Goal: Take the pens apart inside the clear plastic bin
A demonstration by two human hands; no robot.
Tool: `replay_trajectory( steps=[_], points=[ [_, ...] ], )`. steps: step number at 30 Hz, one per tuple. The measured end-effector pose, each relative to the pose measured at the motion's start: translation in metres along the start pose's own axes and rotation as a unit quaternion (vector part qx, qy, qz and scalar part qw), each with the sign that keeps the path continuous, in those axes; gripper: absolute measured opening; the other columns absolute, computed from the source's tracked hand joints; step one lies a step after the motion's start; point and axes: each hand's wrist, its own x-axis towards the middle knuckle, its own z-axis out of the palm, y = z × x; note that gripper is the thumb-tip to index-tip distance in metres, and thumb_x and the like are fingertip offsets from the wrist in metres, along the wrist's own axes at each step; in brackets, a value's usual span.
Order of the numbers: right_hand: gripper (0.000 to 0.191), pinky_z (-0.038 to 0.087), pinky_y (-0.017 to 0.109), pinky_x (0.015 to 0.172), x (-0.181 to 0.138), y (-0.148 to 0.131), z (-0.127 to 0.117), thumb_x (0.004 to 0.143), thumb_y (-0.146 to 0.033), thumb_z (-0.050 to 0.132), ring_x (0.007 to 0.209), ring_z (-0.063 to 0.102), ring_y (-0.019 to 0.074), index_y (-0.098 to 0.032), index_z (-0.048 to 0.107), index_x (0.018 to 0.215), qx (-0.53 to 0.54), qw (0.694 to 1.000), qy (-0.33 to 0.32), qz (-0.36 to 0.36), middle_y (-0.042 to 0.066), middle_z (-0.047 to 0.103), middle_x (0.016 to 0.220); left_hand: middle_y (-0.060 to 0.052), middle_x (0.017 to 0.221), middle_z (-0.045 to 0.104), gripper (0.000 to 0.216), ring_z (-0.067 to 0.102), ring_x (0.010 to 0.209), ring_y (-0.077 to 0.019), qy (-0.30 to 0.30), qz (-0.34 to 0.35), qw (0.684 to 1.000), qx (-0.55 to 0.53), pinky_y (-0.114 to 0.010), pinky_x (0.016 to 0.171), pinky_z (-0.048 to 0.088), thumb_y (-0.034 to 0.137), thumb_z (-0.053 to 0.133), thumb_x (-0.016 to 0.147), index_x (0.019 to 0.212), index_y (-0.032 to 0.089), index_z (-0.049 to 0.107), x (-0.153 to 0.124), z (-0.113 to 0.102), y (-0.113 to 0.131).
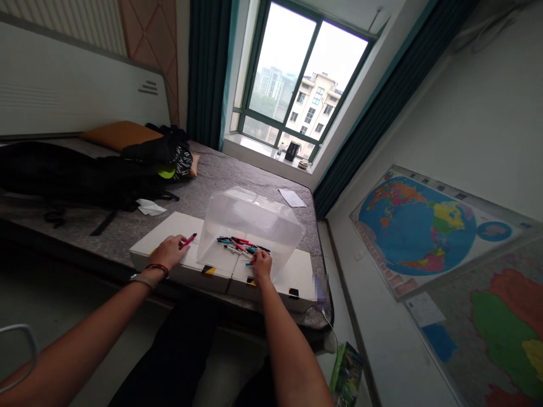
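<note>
A red pen (188,241) is pinched in my left hand (168,252), above the left part of a white box (159,232). My right hand (262,264) reaches in at the front of a translucent plastic bin (216,215), its fingers closed at the edge of a pile of pens (240,243). A teal pen end (248,264) pokes out by these fingertips; the rest of that pen is covered. Red, black, teal and white pens lie crossed over each other in the pile. The bin rests on the white boxes.
The boxes stand on a grey mattress (237,169). Behind my left hand lie a crumpled tissue (151,207) and a black bag (85,175). A white sheet of paper (292,198) is behind the bin. A white cable (330,325) hangs off the mattress's right edge.
</note>
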Motion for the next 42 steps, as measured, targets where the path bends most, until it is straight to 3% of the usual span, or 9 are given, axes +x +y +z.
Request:
replay_trajectory(
  steps=[5,7,9,13,15,21,29,37,42],
  points=[
    [0.038,0.039,0.024,0.042,0.009,0.017,0.003,0.088,-0.048,0.045,0.041,0.049,0.0127,-0.019,0.056,0.065,0.014,1.0,-0.001,-0.019,0.001,0.059,0.052,-0.01,0.102,0.059,0.038,0.058,0.091,-0.0221,0.216,-0.013,0.976,-0.038,-0.034,0.085,0.047,0.039,0.043,0.088,0.115,0.018,0.058,-0.028,-0.015,0.03],
    [0.038,0.039,0.024,0.042,0.012,0.024,0.004,0.088,-0.048,0.046,0.04,0.047,0.0117,-0.019,0.055,0.065,0.036,0.999,0.001,-0.018,0.0,0.059,0.051,-0.007,0.098,0.059,0.035,0.057,0.084,-0.0193,0.245,0.012,0.967,-0.068,-0.033,0.084,0.048,0.036,0.041,0.091,0.117,0.019,0.057,-0.046,-0.017,0.052],
    [0.037,0.038,0.023,0.041,0.015,0.028,0.005,0.087,-0.048,0.047,0.039,0.045,0.0109,-0.019,0.054,0.065,0.055,0.998,0.0,-0.013,0.0,0.058,0.051,-0.005,0.092,0.06,0.031,0.056,0.075,-0.0169,0.202,0.062,0.971,-0.109,-0.03,0.078,0.048,0.036,0.043,0.091,0.114,0.019,0.057,-0.062,-0.013,0.077],
    [0.037,0.035,0.022,0.038,0.015,0.03,0.006,0.087,-0.049,0.047,0.038,0.042,0.0099,-0.019,0.053,0.066,0.068,0.998,-0.003,-0.01,0.0,0.058,0.051,-0.001,0.085,0.065,0.028,0.058,0.068,-0.0146,-0.007,0.206,0.964,-0.169,-0.026,0.068,0.048,0.033,0.044,0.092,0.112,0.023,0.061,-0.07,0.012,0.122],
    [0.035,0.036,0.021,0.038,0.013,0.027,0.005,0.087,-0.048,0.047,0.039,0.044,0.0101,-0.019,0.053,0.068,0.065,0.998,-0.002,-0.008,0.0,0.059,0.053,-0.003,0.094,0.068,0.028,0.061,0.075,-0.015,-0.042,0.242,0.956,-0.161,-0.027,0.071,0.049,0.03,0.042,0.092,0.11,0.024,0.062,-0.061,0.029,0.136],
    [0.025,0.048,0.024,0.046,0.01,0.023,0.006,0.085,-0.043,0.048,0.051,0.059,0.0144,-0.021,0.051,0.076,0.049,0.999,0.018,0.013,0.003,0.066,0.067,-0.008,0.1,0.066,0.025,0.062,0.095,-0.0215,-0.03,0.296,0.95,-0.095,-0.035,0.086,0.048,0.019,0.046,0.087,0.102,0.022,0.066,-0.028,0.068,0.135],
    [0.019,0.056,0.026,0.06,0.015,0.023,0.011,0.082,-0.035,0.049,0.072,0.067,0.0172,-0.019,0.057,0.075,0.065,0.997,0.032,-0.006,0.006,0.07,0.082,-0.009,0.096,0.064,0.023,0.059,0.093,-0.0218,-0.006,0.307,0.948,-0.078,-0.035,0.085,0.046,0.023,0.045,0.09,0.099,0.021,0.066,-0.021,0.076,0.125],
    [0.031,0.036,0.021,0.04,0.014,0.025,0.006,0.084,-0.039,0.05,0.04,0.043,0.0098,-0.018,0.057,0.061,0.087,0.996,0.022,-0.028,-0.001,0.059,0.052,-0.009,0.089,0.067,0.026,0.061,0.085,-0.0233,0.026,0.228,0.973,-0.037,-0.035,0.079,0.045,0.028,0.042,0.092,0.101,0.019,0.064,-0.03,0.075,0.124],
    [0.035,0.033,0.022,0.041,0.013,0.026,0.005,0.085,-0.043,0.05,0.039,0.041,0.0102,-0.019,0.056,0.06,0.061,0.997,0.008,-0.04,-0.003,0.057,0.049,-0.01,0.085,0.067,0.024,0.062,0.083,-0.0232,0.03,0.229,0.973,-0.021,-0.035,0.078,0.046,0.027,0.044,0.09,0.097,0.018,0.065,-0.029,0.071,0.127]
  ],
)
